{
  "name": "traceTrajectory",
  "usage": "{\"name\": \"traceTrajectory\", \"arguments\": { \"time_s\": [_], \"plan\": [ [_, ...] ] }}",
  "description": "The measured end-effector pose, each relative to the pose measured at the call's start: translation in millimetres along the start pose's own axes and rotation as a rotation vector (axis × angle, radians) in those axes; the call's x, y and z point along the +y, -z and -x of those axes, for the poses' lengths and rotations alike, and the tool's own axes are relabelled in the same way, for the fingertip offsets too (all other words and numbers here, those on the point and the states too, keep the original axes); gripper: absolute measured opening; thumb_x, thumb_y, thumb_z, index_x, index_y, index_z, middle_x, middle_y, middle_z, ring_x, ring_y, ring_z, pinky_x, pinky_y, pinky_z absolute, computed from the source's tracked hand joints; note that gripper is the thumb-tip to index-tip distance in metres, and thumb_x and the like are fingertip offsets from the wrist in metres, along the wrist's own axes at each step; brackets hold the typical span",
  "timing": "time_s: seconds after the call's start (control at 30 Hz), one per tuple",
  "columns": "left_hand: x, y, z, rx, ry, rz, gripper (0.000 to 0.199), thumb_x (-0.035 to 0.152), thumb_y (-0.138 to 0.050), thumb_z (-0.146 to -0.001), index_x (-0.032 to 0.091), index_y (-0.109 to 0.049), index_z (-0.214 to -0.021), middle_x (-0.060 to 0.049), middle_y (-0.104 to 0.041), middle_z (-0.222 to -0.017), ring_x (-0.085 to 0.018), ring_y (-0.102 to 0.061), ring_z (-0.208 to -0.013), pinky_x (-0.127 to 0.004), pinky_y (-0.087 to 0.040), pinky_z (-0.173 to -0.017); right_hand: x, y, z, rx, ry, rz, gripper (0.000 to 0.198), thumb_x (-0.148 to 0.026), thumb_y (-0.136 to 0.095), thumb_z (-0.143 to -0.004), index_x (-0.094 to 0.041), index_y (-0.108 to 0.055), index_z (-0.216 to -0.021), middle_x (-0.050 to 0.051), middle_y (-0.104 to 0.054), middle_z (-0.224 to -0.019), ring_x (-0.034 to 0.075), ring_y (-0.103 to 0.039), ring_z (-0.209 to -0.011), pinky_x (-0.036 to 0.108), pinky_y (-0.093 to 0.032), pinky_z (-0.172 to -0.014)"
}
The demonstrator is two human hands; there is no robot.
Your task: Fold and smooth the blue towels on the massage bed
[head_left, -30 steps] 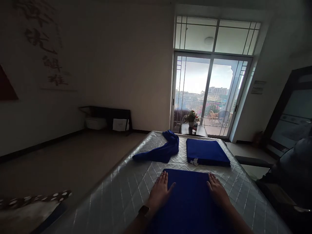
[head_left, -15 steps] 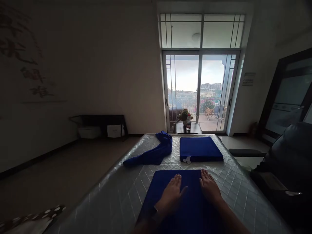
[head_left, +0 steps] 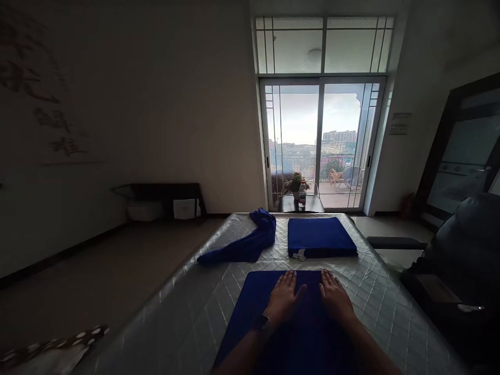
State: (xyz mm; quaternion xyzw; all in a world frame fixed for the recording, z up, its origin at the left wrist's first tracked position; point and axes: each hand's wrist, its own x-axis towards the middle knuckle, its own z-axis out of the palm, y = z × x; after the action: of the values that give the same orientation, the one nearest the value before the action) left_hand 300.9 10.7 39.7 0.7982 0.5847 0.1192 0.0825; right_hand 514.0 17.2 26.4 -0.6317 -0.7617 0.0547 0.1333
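Observation:
A dark blue folded cloth (head_left: 250, 317) lies flat in front of me on the quilted silver table cover (head_left: 187, 307). My left hand (head_left: 286, 298) rests palm down on its far part, fingers stretched forward and thumb apart; a dark watch sits on that wrist. Palm down too, my right hand (head_left: 335, 297) lies at the cloth's far right corner with fingers extended. Beyond them is a neat stack of folded blue cloth (head_left: 322, 237) with white tags at its near edge. Left of that stack, a crumpled blue cloth (head_left: 258, 237) trails toward the left.
A chair (head_left: 300, 203) with a potted plant (head_left: 295, 183) and a bottle (head_left: 302, 194) stands past the table's far end, before the sliding glass door (head_left: 321, 146). A dark armchair (head_left: 464, 260) is at the right. Spotted fabric (head_left: 54, 344) shows at lower left.
My left hand has slid forward and slightly right over the cloth, to near its far edge. My right hand has hardly moved.

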Motion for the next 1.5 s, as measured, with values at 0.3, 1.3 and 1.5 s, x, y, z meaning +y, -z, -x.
{"name": "traceTrajectory", "arguments": {
  "time_s": [0.3,1.3,1.5],
  "plan": [
    [-124,22,44,0.127,0.215,-0.141,0.085,0.065,-0.011,-0.106,0.005,-0.038,-0.160,-0.018,-0.035,-0.168,-0.028,-0.030,-0.158,-0.044,-0.026,-0.129,2,-5,-2,0.000,-0.002,0.001,0.065,-0.034,-0.020,-0.105,-0.004,-0.031,-0.162,0.012,-0.026,-0.171,0.021,-0.017,-0.160,0.041,-0.016,-0.131],
    [-125,25,47,0.159,0.251,-0.102,0.086,0.064,-0.013,-0.106,0.001,-0.039,-0.158,-0.022,-0.035,-0.167,-0.032,-0.031,-0.157,-0.050,-0.026,-0.129,-23,7,39,-0.051,-0.039,0.042,0.068,-0.037,-0.018,-0.105,-0.001,-0.029,-0.161,0.015,-0.024,-0.171,0.023,-0.017,-0.160,0.041,-0.017,-0.131],
    [-54,22,48,0.192,0.010,-0.083,0.078,0.062,-0.017,-0.108,0.010,-0.040,-0.160,-0.017,-0.038,-0.167,-0.030,-0.031,-0.157,-0.050,-0.033,-0.127,-19,3,38,-0.012,-0.027,0.018,0.067,-0.035,-0.019,-0.105,-0.001,-0.031,-0.161,0.016,-0.027,-0.170,0.023,-0.018,-0.160,0.043,-0.018,-0.131]
  ]
}}
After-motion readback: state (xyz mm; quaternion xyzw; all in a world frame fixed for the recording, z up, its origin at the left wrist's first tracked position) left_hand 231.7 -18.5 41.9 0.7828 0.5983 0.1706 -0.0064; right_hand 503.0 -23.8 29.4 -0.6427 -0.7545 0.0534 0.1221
